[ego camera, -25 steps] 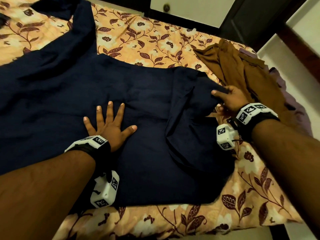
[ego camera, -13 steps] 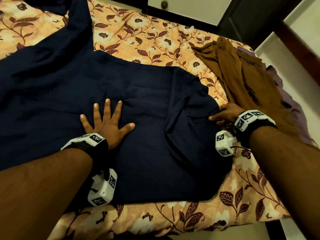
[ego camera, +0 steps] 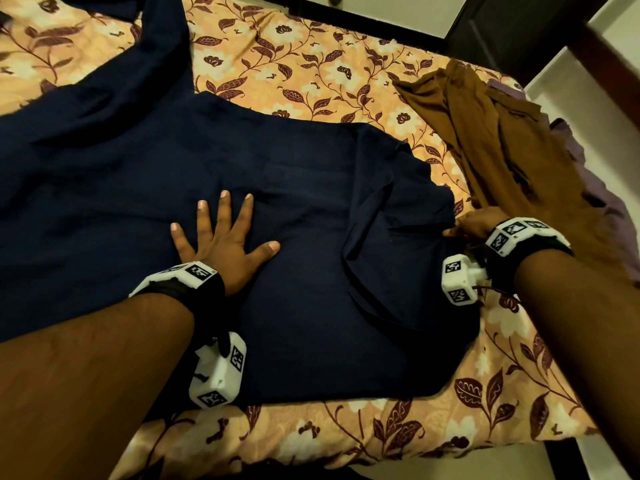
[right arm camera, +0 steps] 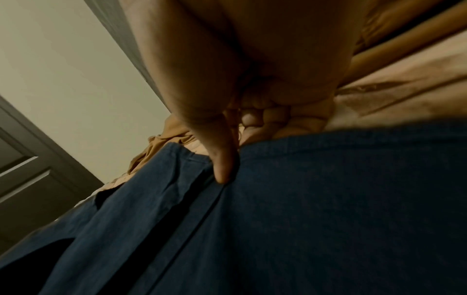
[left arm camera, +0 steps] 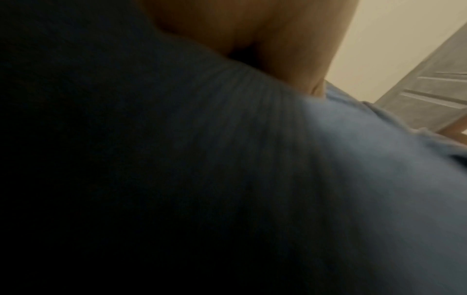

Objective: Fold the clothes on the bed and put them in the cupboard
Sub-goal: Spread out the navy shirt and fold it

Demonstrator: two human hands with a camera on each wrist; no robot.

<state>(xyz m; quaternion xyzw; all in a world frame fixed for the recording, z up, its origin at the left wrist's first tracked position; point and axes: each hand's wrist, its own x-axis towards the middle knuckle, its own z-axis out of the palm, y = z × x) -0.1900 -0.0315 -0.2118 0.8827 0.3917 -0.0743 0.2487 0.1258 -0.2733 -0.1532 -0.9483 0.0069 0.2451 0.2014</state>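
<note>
Our left grip (ego camera: 221,251) lies flat with fingers spread on the navy shirt (ego camera: 311,209); our right grip (ego camera: 474,225) pinches its folded right edge, thumb on top. The shirt sprawls dark and creased across the bed (ego camera: 311,81), its hem near the front edge. A brown garment (ego camera: 502,143) lies just beside the right grip.

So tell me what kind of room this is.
Most likely a bedroom: a bed with a floral bedsheet fills the view, a navy garment and a brown garment lie on it, and a dark door stands beyond the far edge.
</note>
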